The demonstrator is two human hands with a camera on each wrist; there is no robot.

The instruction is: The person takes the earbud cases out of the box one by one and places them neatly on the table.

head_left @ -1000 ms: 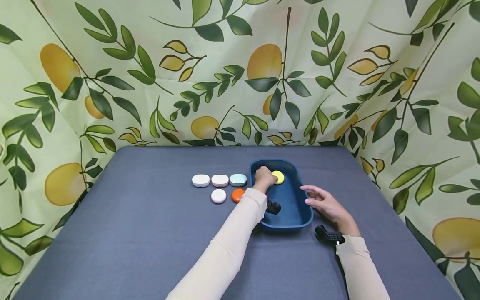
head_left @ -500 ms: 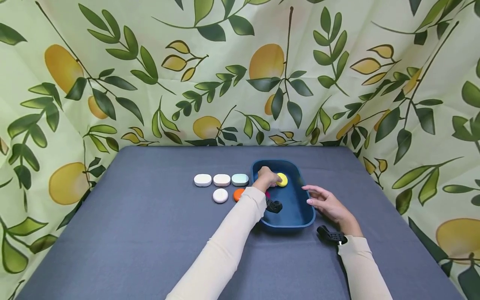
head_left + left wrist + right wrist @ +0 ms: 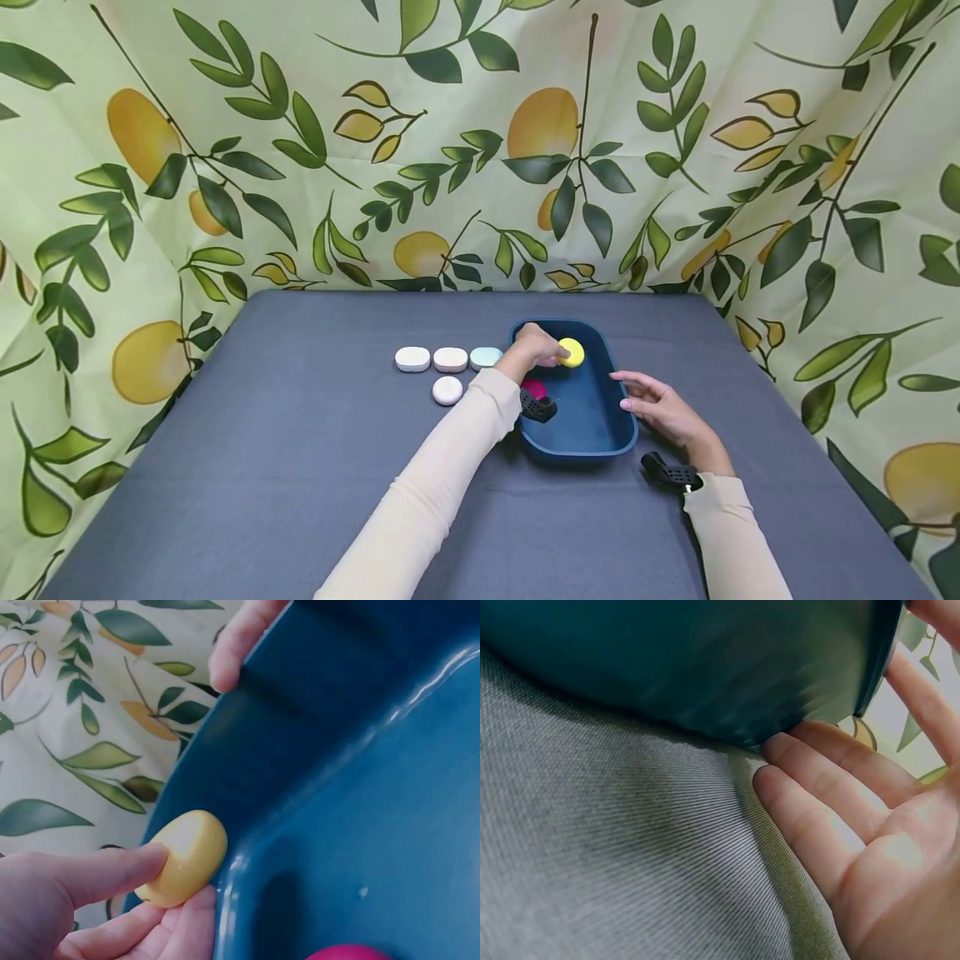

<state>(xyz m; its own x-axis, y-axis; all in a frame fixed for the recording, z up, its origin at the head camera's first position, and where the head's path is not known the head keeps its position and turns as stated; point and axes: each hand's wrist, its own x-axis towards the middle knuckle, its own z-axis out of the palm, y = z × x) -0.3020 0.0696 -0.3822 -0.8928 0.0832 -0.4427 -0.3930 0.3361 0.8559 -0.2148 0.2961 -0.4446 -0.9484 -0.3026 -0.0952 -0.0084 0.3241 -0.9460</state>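
My left hand [image 3: 538, 344] reaches over the left side of a dark blue plastic tub [image 3: 588, 452]. Between thumb and fingers it pinches a smooth, rounded yellow disc [image 3: 189, 855], held near the tub's inner wall. On the tub floor lies a magenta round piece [image 3: 533, 389], partly hidden by the left wrist. My right hand [image 3: 663, 411] is at the tub's right side, its fingers loosely extended. In the right wrist view, straight fingers [image 3: 821, 776] lie against the outer wall near its base.
Left of the tub, a row holds a white oval case [image 3: 412, 359], a pinkish-white one [image 3: 451, 360] and a pale mint one [image 3: 485, 358]. A white round piece [image 3: 447, 391] lies in front of them. A leaf-print curtain [image 3: 465, 167] rises behind the grey tabletop [image 3: 300, 450].
The left hand has shifted slightly right within the tub with the yellow disc. The head view has turned a little left, and the sleeve now hides an orange disc. The right hand stays at the tub.
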